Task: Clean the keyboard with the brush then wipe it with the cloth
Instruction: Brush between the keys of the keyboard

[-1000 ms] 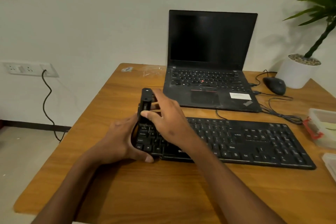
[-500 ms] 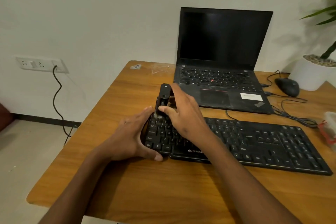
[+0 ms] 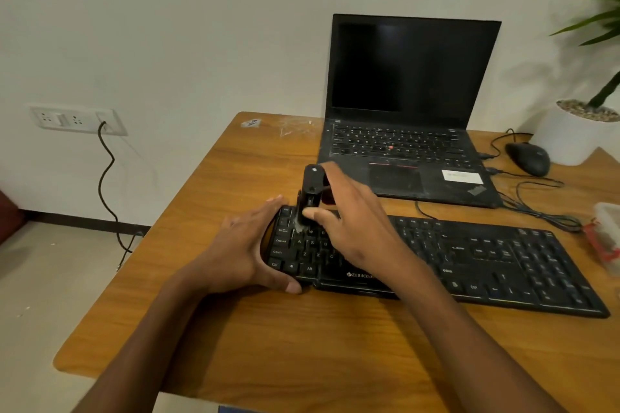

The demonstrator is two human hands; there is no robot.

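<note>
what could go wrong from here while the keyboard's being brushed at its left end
1. The brush works only the top-left keys of the keyboard; the rest could get skipped.
2. The left hand braces only the keyboard's left edge, so a hard stroke by the right hand might swing the far end toward its cable.
3. Swept dust could land on the open laptop just behind.

One view only, worn on the head: looking forward and down over a wooden desk (image 3: 302, 339), close above both forearms, facing a pale wall (image 3: 167, 27) (right edge perhaps a little blurred).
</note>
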